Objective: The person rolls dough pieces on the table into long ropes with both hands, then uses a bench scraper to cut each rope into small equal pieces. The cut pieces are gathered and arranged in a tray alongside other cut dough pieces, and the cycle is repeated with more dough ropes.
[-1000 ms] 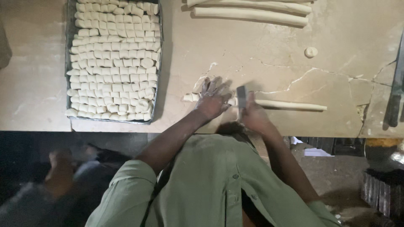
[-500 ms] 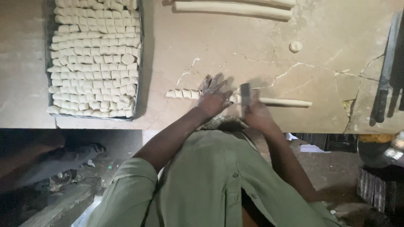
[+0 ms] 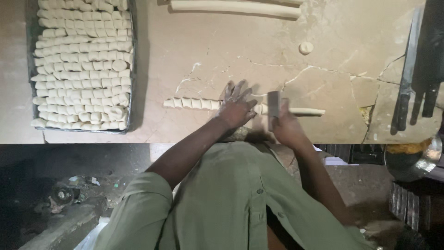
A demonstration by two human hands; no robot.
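Dough rope [image 3: 303, 111] lies across the pale stone surface [image 3: 342, 60], close to its near edge and running parallel to it; the left part is already cut into a row of small pieces [image 3: 192, 103] that sit touching one another. The left hand [image 3: 237, 107] rests flat on the rope with fingers spread and open, pinning it just left of the cut line, while the right hand [image 3: 286, 127] is closed around a flat metal cutter [image 3: 274, 107] held upright on the rope. To cut well, the blade seems best kept square to the rope and pressed straight down to the stone, so each piece matches the ones already cut. The steadying fingers look close to the blade, so they should stay clear of its path and press lightly enough not to flatten the dough. The uncut tail points toward the right edge, and feeding it evenly should keep the spacing regular. A metal tray [image 3: 131, 69] packed with rows of finished pieces stands at the far left corner, and another long dough roll [image 3: 233, 7] waits along the far edge, with a small dough ball [image 3: 305, 47] nearby. Dark tools [image 3: 418, 69] lie at the right edge.
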